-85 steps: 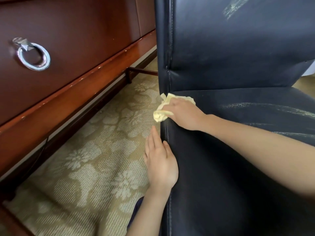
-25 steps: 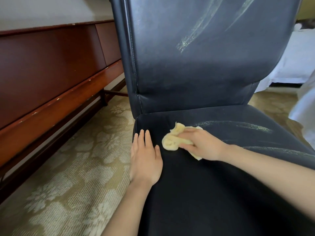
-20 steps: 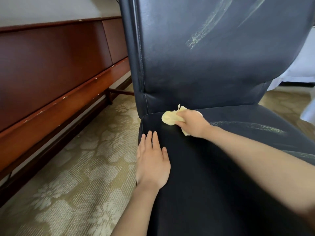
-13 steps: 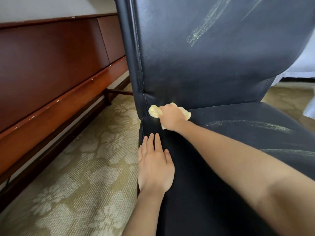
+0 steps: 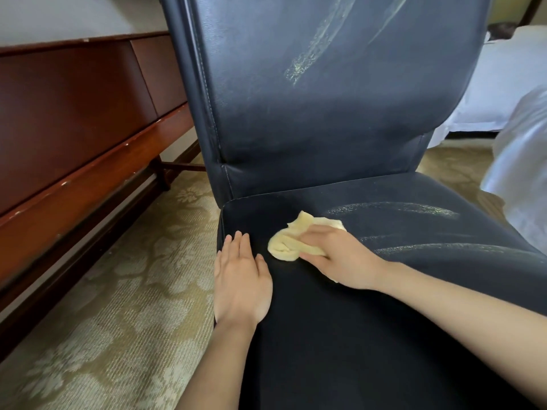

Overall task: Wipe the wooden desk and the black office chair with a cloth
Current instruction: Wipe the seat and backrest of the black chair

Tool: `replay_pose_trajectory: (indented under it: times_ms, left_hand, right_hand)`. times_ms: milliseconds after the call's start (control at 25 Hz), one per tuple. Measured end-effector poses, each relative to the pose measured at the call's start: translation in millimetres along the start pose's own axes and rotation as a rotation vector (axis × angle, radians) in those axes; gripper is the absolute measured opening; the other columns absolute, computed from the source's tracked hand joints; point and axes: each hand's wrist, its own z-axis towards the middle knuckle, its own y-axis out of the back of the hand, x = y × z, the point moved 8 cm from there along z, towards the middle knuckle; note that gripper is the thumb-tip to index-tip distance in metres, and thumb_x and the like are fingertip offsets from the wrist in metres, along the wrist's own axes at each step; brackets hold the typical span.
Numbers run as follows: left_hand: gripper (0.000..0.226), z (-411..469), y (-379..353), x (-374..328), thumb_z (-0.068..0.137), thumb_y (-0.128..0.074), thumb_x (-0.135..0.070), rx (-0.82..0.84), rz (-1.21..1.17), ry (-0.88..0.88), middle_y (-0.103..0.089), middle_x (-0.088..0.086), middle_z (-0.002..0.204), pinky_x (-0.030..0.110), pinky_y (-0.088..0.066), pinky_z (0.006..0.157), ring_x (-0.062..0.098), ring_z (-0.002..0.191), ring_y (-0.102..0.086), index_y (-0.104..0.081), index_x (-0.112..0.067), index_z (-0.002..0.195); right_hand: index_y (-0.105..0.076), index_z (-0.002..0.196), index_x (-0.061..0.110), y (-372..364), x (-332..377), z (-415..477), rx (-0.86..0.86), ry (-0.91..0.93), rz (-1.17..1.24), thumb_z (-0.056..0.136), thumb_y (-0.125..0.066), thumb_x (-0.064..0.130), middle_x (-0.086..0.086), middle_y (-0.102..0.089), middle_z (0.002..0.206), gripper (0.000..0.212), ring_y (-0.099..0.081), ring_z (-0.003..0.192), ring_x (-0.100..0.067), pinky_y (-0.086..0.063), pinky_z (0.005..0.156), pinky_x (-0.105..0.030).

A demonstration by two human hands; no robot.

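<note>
The black office chair [image 5: 325, 113] fills the middle of the view, its seat [image 5: 340, 335] running toward me. My right hand [image 5: 340, 255] presses a crumpled yellow cloth [image 5: 291, 239] onto the seat a little in front of the backrest. My left hand [image 5: 241, 279] lies flat, fingers together, on the seat's left edge just left of the cloth. Pale wet streaks show on the backrest and on the right of the seat. The wooden desk [image 5: 74, 119] stands to the left; only its dark red side and lower rail show.
Patterned beige carpet [image 5: 118, 306] covers the floor between the desk and the chair. A bed with white sheets [image 5: 509, 93] stands behind the chair to the right, and white bedding hangs at the right edge.
My right hand has drawn the cloth from the back left corner of the seat, at the backrest crease, toward me and to the right. My left hand stays flat on the seat edge.
</note>
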Motion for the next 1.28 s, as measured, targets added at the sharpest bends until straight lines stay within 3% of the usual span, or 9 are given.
replay_pose_trajectory:
  times_ms: [120, 280, 400, 520, 600, 720, 840, 960, 1280]
  left_hand:
    - [0.051, 0.6, -1.4, -2.7, 0.101, -0.032, -0.03, 0.001, 0.025, -0.017, -0.017, 0.0, 0.159, 0.031, -0.005, 0.12, 0.014, 0.147, -0.004, -0.024, -0.015, 0.15]
    - [0.054, -0.8, -4.2, -2.0, 0.101, -0.031, -0.036, 0.019, 0.074, -0.037, -0.014, 0.001, 0.16, 0.031, -0.003, 0.12, 0.015, 0.147, -0.001, -0.022, -0.017, 0.15]
    - [0.054, -1.5, -4.0, -1.8, 0.101, -0.031, -0.037, 0.018, 0.081, -0.045, -0.013, 0.0, 0.16, 0.029, -0.002, 0.118, 0.014, 0.147, 0.0, -0.021, -0.018, 0.151]
    - [0.054, -2.0, -3.4, -2.0, 0.101, -0.031, -0.037, 0.012, 0.076, -0.048, -0.013, 0.0, 0.16, 0.029, -0.002, 0.118, 0.014, 0.147, -0.001, -0.022, -0.018, 0.151]
    - [0.054, -1.7, -3.7, -2.0, 0.101, -0.031, -0.037, 0.009, 0.076, -0.047, -0.014, 0.0, 0.16, 0.029, -0.003, 0.119, 0.014, 0.147, -0.002, -0.023, -0.018, 0.15]
    - [0.053, -0.8, -4.0, -1.3, 0.1, -0.032, -0.037, -0.001, 0.065, -0.046, -0.015, -0.001, 0.159, 0.029, -0.003, 0.119, 0.013, 0.147, -0.002, -0.024, -0.018, 0.15]
    - [0.053, -1.8, -5.8, -1.0, 0.1, -0.033, -0.036, -0.007, 0.06, -0.046, -0.015, -0.002, 0.159, 0.028, -0.004, 0.119, 0.013, 0.147, -0.002, -0.025, -0.019, 0.15]
    - [0.052, -0.6, -5.3, -1.1, 0.1, -0.033, -0.036, -0.015, 0.063, -0.044, -0.016, -0.003, 0.159, 0.028, -0.004, 0.119, 0.012, 0.147, -0.003, -0.026, -0.02, 0.149]
    - [0.05, 7.0, -4.4, 1.3, 0.099, -0.033, -0.036, -0.005, 0.099, -0.033, -0.018, -0.004, 0.158, 0.034, -0.008, 0.12, 0.012, 0.147, -0.005, -0.028, -0.024, 0.148]
  right_hand:
    - [-0.057, 0.084, 0.011, 14.6, 7.7, -49.8, 0.048, 0.052, 0.011, 0.092, -0.053, 0.002, 0.01, -0.052, 0.092, 0.012, -0.049, 0.089, -0.006, -0.026, 0.093, -0.002]
    - [-0.06, 0.087, 0.02, 20.0, -10.4, -73.8, 0.154, -0.021, -0.013, 0.093, -0.056, 0.02, 0.029, -0.051, 0.093, 0.007, -0.048, 0.097, 0.01, -0.038, 0.08, -0.011]
    - [-0.057, 0.106, 0.032, 20.7, -16.8, -52.5, 0.215, 0.012, -0.028, 0.095, -0.053, 0.027, 0.042, -0.046, 0.107, 0.012, -0.037, 0.116, 0.018, -0.04, 0.09, -0.017]
    - [-0.062, 0.115, 0.02, 22.1, -47.0, -20.3, 0.19, -0.086, -0.079, 0.096, -0.053, 0.024, 0.02, -0.054, 0.119, 0.022, -0.048, 0.115, -0.003, -0.039, 0.096, -0.025]
    - [-0.063, 0.092, 0.019, 26.0, -66.4, 3.8, 0.129, -0.178, -0.121, 0.095, -0.055, 0.02, 0.015, -0.058, 0.093, 0.009, -0.055, 0.092, -0.014, -0.041, 0.081, -0.029]
    - [-0.043, 0.067, 0.022, 28.0, -92.8, 40.9, 0.076, -0.293, -0.214, 0.095, -0.053, 0.02, 0.006, -0.048, 0.07, 0.03, -0.049, 0.077, -0.021, -0.041, 0.072, -0.036]
    - [-0.041, 0.063, 0.024, 26.6, -119.1, 69.3, 0.035, -0.412, -0.303, 0.096, -0.047, 0.023, -0.001, -0.05, 0.08, 0.035, -0.053, 0.083, -0.025, -0.039, 0.075, -0.036]
    - [-0.06, 0.083, 0.017, 23.5, -136.3, 85.8, -0.023, -0.515, -0.339, 0.095, -0.044, 0.018, -0.004, -0.054, 0.093, 0.02, -0.055, 0.091, -0.027, -0.036, 0.074, -0.033]
    - [-0.035, 0.059, 0.019, 25.0, -109.9, 60.0, 0.087, -0.356, -0.202, 0.096, -0.05, 0.017, -0.005, -0.048, 0.08, 0.04, -0.051, 0.078, -0.022, -0.037, 0.07, -0.035]
